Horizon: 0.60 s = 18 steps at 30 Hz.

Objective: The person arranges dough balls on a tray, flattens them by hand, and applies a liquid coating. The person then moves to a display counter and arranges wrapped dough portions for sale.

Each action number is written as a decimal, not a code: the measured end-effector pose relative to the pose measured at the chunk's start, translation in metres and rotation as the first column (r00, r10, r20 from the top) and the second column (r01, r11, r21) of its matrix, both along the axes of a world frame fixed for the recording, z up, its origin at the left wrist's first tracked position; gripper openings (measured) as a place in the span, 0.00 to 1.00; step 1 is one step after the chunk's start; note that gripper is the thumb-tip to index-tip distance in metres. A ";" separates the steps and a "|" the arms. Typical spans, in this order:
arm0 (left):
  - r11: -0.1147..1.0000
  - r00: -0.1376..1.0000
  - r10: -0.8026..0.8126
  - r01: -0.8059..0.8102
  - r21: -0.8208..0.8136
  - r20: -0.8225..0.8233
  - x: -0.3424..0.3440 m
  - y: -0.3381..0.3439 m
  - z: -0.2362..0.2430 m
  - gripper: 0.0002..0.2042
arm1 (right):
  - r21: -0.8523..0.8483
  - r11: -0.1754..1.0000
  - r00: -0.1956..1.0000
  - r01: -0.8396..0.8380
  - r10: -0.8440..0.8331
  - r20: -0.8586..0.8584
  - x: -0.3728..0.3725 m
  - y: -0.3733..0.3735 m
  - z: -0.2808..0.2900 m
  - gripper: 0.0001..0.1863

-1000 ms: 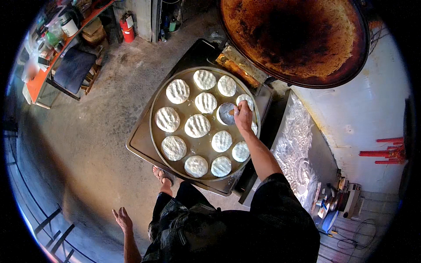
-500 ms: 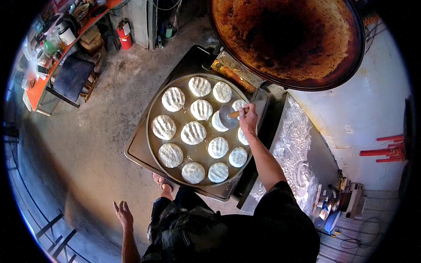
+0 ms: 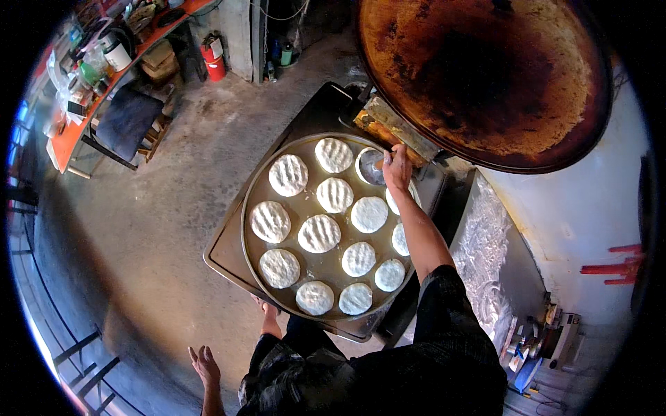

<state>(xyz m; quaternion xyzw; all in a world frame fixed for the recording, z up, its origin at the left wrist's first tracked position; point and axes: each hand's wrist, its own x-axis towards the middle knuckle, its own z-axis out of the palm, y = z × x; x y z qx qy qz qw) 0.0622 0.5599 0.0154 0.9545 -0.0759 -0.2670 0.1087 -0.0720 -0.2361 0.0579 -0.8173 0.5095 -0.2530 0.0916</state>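
Observation:
A wide round pan (image 3: pixel 380 239) holds several flat, pale dough rounds. Some of these, such as a ridged dough round (image 3: pixel 319 234) near the middle, bear deep parallel grooves; others look smoother. My right hand (image 3: pixel 397 170) is closed around the wooden handle of a spatula with a round metal blade (image 3: pixel 372 170). Its blade lies over a dough round (image 3: pixel 360 163) by the pan's far right rim and covers most of it. Whether the blade presses on the dough I cannot tell. Low on the left, away from the pan, my left hand (image 3: pixel 205 365) hangs open with its fingers apart.
A large browned lid (image 3: pixel 479 76) is raised behind the pan at the right. To the right lies a floury metal worktop (image 3: pixel 479 263). A cluttered orange table (image 3: pixel 67 142), a dark stool (image 3: pixel 128 121) and a fire extinguisher (image 3: pixel 214 61) stand far left.
My right hand and the spatula have moved from a dough round right of centre to one farther away near the rim. The view has shifted. The left hand stays open.

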 end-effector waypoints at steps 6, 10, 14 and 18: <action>1.000 0.999 0.021 -0.022 -0.018 -0.040 -0.015 -0.011 -0.004 0.20 | 0.022 0.990 0.988 -0.137 0.135 0.073 0.010 0.001 -0.012 0.15; 0.999 0.995 0.038 -0.040 -0.017 -0.088 -0.007 -0.045 0.007 0.20 | 0.027 0.995 0.995 -0.099 0.099 0.021 0.005 -0.008 -0.004 0.16; 0.994 0.999 0.033 -0.037 -0.106 -0.044 -0.002 -0.057 0.008 0.20 | 0.140 0.989 0.984 0.040 -0.063 0.164 -0.017 -0.041 -0.009 0.17; 0.995 0.997 0.043 -0.049 -0.088 -0.063 -0.005 -0.049 0.003 0.20 | -0.007 1.000 0.978 0.023 -0.021 0.207 -0.005 -0.027 0.015 0.15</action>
